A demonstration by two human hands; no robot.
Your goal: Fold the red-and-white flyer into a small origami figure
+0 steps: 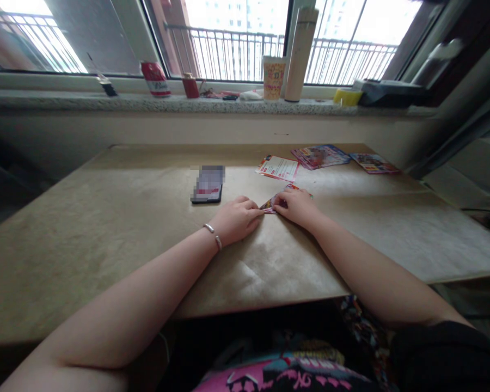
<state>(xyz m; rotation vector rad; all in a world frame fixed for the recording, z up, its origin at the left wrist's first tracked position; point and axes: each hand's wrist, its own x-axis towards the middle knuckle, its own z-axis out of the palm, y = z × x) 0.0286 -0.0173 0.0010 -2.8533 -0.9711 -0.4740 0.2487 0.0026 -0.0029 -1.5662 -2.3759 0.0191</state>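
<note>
A small folded piece of printed paper (271, 204) lies on the brown table (118, 228), mostly covered by my hands. My left hand (236, 219) presses its left corner with curled fingers; a thin bracelet circles that wrist. My right hand (297, 207) lies flat over the paper's right part, fingertips meeting the left hand's. Only a pink and red edge of the paper shows between the two hands.
A dark phone (207, 185) lies just beyond my left hand. Three printed leaflets (278, 167) (320, 155) (374, 163) lie at the far right. The windowsill holds a red can (155, 79), a paper cup (273, 77), a tall flask (299, 54) and a yellow object (347, 96).
</note>
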